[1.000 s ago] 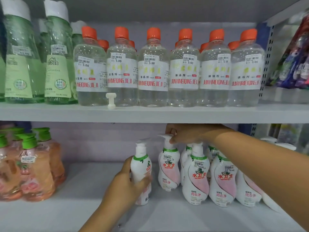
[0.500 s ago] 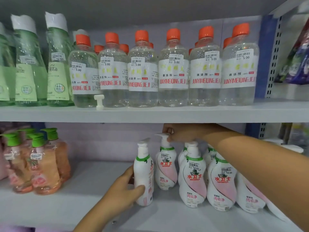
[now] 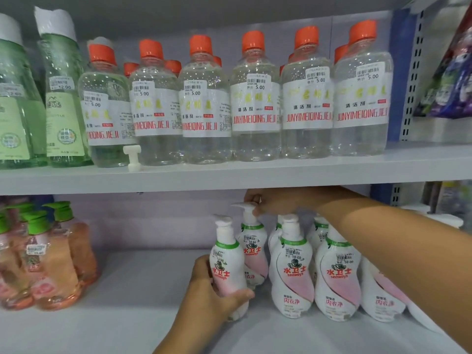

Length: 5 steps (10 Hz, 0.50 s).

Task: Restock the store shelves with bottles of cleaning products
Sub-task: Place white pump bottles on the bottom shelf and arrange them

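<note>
Several white-and-pink plastic pump bottles [image 3: 292,274] already lined up on grey lower shelf [image 3: 122,325], left hand [image 3: 212,297] wrapped round another [image 3: 227,267] at row's left end, right hand [image 3: 278,200] pinching rear bottle's pump [image 3: 246,209], wide gap leftward unfilled.

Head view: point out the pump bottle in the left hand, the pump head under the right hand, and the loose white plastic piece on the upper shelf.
pump bottle [image 3: 226,270], head view, label front.
pump head [image 3: 246,208], head view, spout.
white plastic piece [image 3: 132,157], head view, stem.
</note>
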Each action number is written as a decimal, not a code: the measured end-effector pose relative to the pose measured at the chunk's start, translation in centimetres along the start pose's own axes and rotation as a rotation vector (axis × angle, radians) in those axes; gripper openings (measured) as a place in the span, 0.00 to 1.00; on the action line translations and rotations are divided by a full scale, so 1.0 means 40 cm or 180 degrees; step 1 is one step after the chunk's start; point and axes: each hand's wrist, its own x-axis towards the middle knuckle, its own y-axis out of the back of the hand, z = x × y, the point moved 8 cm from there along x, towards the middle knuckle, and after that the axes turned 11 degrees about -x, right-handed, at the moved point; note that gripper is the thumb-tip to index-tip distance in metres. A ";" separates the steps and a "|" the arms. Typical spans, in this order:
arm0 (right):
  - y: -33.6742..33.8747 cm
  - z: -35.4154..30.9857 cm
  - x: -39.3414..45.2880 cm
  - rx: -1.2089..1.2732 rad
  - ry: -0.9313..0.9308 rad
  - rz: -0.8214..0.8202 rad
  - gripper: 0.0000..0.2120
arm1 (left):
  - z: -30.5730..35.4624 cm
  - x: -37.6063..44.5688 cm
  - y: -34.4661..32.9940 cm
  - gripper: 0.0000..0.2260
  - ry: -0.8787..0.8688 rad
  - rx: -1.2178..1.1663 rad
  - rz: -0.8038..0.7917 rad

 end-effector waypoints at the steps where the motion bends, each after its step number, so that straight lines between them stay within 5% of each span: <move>1: 0.001 0.018 0.018 0.0157 -0.0072 0.0074 0.30 | -0.016 -0.007 -0.016 0.30 -0.0053 -0.0113 -0.0198; 2: -0.004 0.009 0.021 0.0360 -0.0029 -0.0004 0.31 | -0.035 -0.008 0.008 0.29 -0.0061 -0.0187 -0.0224; 3: 0.011 -0.038 -0.032 0.0557 -0.0050 -0.0040 0.16 | -0.028 -0.010 0.009 0.27 -0.0116 -0.0197 -0.0250; 5: 0.019 -0.061 -0.043 0.0737 0.0157 0.0164 0.25 | 0.001 -0.008 -0.037 0.33 -0.0424 -0.0118 -0.0064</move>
